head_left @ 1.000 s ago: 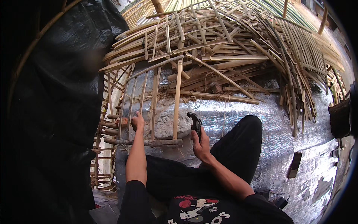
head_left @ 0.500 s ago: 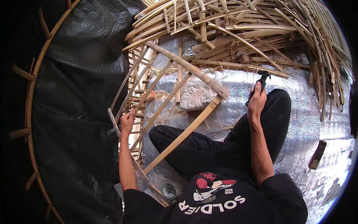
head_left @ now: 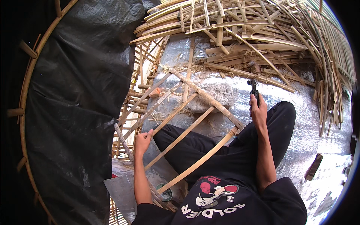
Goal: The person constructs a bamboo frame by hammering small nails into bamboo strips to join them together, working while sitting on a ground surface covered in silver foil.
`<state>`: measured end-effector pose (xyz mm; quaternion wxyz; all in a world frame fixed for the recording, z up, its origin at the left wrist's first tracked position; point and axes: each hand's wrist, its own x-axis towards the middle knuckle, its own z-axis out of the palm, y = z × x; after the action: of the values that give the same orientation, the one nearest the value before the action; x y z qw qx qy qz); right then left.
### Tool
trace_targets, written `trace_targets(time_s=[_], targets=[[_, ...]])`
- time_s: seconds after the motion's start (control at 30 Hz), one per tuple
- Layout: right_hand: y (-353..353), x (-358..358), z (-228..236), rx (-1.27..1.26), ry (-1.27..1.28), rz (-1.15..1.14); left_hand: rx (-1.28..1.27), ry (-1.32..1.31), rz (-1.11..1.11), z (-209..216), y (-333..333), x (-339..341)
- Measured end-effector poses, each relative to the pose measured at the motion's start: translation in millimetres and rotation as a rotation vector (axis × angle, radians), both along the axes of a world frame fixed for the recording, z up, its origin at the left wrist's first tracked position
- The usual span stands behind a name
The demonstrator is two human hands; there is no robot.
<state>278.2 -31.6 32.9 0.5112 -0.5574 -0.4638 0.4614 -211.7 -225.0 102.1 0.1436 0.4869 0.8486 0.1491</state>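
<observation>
My left hand (head_left: 143, 141) is closed round one slat of a ladder-like wooden frame (head_left: 212, 101), made of two rails joined by several thin cross slats. The frame slants over my crossed legs. Its far rail runs down to the right toward my knee; its near rail passes beside my left forearm. Raised above my right knee, my right hand (head_left: 258, 110) grips a black hammer (head_left: 254, 87), head up and apart from the frame. A grey stone block (head_left: 215, 96) lies on the silvery floor sheet beyond the frame.
Split bamboo strips (head_left: 258, 47) are heaped at the far side. Black sheeting (head_left: 75, 112) hangs at the left inside a curved pole. A small round tub (head_left: 165, 193) and a flat grey panel (head_left: 122, 193) sit near my left arm. A dark block (head_left: 314, 167) lies at the right.
The wooden frame has come nearer to me and shifted right, with my left hand moving along. My right hand has lowered slightly, and the hammer has turned more upright.
</observation>
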Motion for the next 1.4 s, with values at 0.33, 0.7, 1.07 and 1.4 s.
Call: trace_targets(time_s=[0.33, 0.7, 1.07, 1.4], targets=[[1.6, -7.4, 19.0, 0.072, -0.095, 0.054, 0.123, -0.087, 0.149, -14.9, 21.4, 8.0], [4.2, 6.5, 6.5, -0.052, 0.040, -0.089, -0.280, 0.461, 0.177, 20.5, 40.9, 52.5], [5.7, 3.7, -11.3, -0.004, -0.020, -0.087, -0.275, 0.185, -0.302, 42.4, 169.5, 167.3], [8.8, 13.3, -0.7, -0.179, 0.181, -0.130, -0.310, 0.042, -0.065, -61.2, 229.1, 164.1]])
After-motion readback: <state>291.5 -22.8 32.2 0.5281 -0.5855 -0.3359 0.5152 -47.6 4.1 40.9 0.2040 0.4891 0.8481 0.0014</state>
